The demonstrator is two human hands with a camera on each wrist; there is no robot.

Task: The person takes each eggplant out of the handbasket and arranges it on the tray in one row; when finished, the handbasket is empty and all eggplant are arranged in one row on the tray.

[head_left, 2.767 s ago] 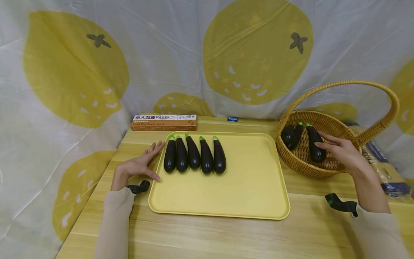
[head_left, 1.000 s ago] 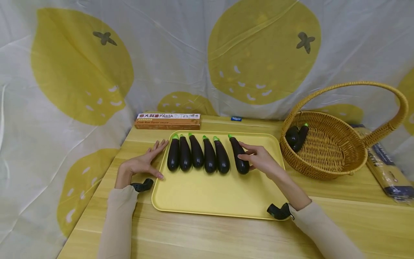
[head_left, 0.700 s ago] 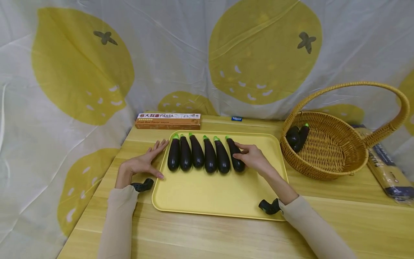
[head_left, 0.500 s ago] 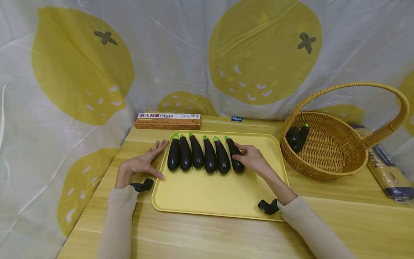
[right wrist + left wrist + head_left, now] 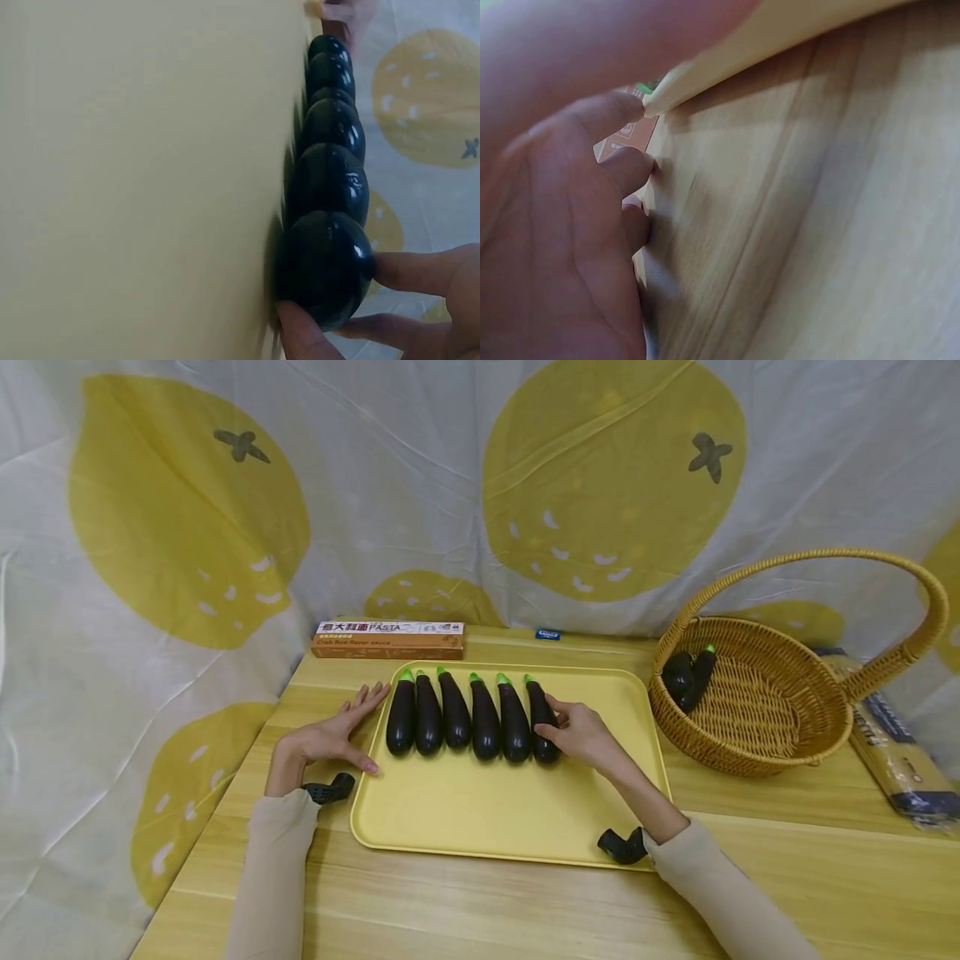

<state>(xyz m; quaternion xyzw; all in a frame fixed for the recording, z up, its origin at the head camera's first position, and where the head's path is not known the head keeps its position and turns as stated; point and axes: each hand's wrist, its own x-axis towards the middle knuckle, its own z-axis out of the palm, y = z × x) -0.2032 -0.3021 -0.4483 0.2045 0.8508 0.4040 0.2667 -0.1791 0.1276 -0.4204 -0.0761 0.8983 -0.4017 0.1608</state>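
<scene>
Several dark eggplants with green stems lie side by side along the upper left of a yellow tray (image 5: 495,814). My right hand (image 5: 583,737) grips the rightmost eggplant (image 5: 542,714) between thumb and fingers. In the right wrist view that eggplant (image 5: 324,266) is nearest, its rounded end between my fingertips, with the others in a row behind it. My left hand (image 5: 326,743) lies at the tray's left edge with its fingers spread, touching the rim. The left wrist view shows the palm (image 5: 555,225) and fingers beside the tray's edge above the wooden table.
A wicker basket (image 5: 742,752) with a tall handle stands to the right, with dark eggplants (image 5: 693,681) inside at its left. Behind it lies a plastic-wrapped package (image 5: 892,752). A pasta box (image 5: 387,642) and a small blue packet (image 5: 547,634) sit along the back.
My right hand has carried an eggplant from the basket to the tray and moved it left, against the end of the row. My left hand has stayed at the tray's edge.
</scene>
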